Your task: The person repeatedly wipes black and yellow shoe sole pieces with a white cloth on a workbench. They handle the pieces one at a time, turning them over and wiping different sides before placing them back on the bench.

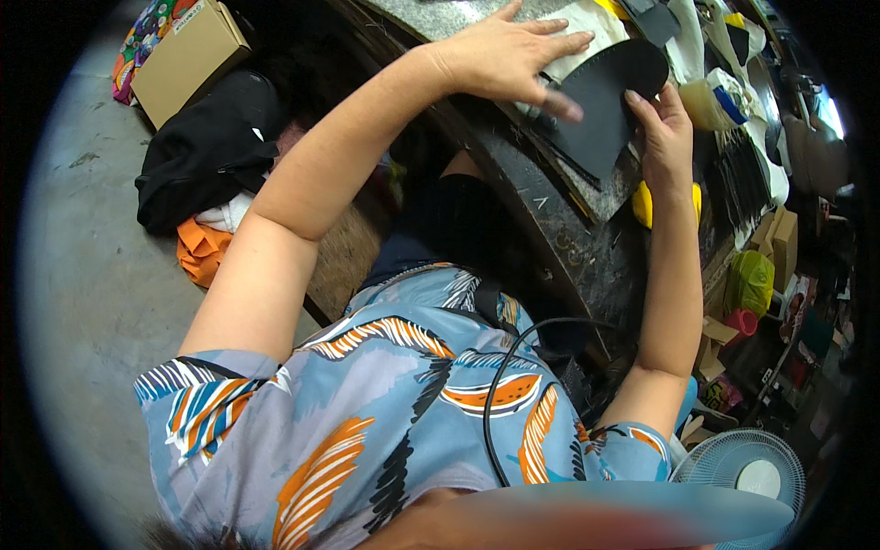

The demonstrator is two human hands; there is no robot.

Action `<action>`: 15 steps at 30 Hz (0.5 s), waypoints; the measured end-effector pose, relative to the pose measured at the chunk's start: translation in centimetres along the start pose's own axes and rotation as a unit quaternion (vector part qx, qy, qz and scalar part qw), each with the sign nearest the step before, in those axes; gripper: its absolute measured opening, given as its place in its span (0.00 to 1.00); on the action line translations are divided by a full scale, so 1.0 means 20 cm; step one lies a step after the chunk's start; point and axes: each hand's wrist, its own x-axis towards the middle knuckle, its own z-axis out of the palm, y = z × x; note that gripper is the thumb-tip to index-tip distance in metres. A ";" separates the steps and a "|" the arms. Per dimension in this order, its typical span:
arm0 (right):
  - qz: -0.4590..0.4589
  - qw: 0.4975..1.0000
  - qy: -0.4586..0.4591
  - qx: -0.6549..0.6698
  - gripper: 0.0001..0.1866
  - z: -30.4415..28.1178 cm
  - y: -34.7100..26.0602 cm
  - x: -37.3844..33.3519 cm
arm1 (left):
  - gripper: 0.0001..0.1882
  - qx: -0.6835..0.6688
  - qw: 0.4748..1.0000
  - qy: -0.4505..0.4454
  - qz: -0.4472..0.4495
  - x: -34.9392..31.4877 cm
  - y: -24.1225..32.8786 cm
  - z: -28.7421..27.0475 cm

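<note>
The right hand's grip (665, 133) pinches the right edge of a flat black leather-like panel (596, 110), thumb on its upper face, near the broad rounded end. The left hand's grip (500, 60) is unclenched, its fingers spread beside the panel's left side, over white paper (591, 35); whether its blurred thumb touches the panel cannot be told. The panel lies over a speckled grey slab (429, 13) on the dark table (587, 261), its narrow end toward the wearer. It looks light, thin and bendable yet firm enough to keep its outline, smooth and perhaps slightly slippery. The rim seems the best hold, with a second hand supporting the opposite edge against drooping. Just beyond the right hand stands a cream, blue-banded jar (701, 104).
</note>
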 end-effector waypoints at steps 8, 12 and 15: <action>-0.036 0.988 0.001 -0.149 0.14 -0.01 -0.03 0.02 | 0.63 0.126 0.991 0.022 -0.039 0.00 -0.01 0.09; -0.033 0.962 0.002 -0.271 0.19 0.03 -0.08 0.01 | 0.61 0.114 0.992 -0.005 -0.062 0.01 0.01 0.05; -0.034 0.873 0.077 -0.480 0.36 0.07 -0.14 -0.04 | 0.60 0.114 0.992 -0.012 -0.050 0.01 0.04 0.02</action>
